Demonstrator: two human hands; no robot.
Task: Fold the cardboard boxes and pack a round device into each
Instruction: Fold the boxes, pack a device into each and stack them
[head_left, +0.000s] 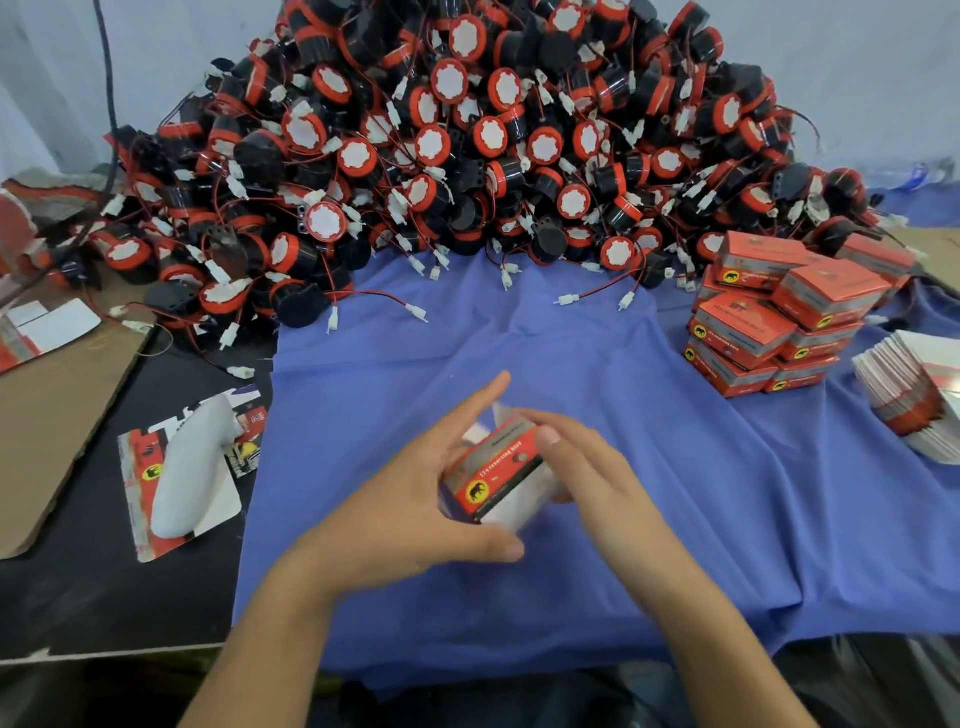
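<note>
Red box (493, 473), motion-blurred, seemingly clasped by left hand (410, 499) fingers; right hand (592, 467) fingers' hold unclear

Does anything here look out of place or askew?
Yes. The packed boxes at the right sit tilted in an uneven heap. At the left, a white handle lies on a flat carton, unlike the other things here.

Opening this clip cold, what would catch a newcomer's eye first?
The huge heap of round red-and-black devices piled across the back strikes first. Nearer, over the blue cloth, the left hand and right hand hold a small red box between them, and a stack of closed red boxes sits at the right.
</note>
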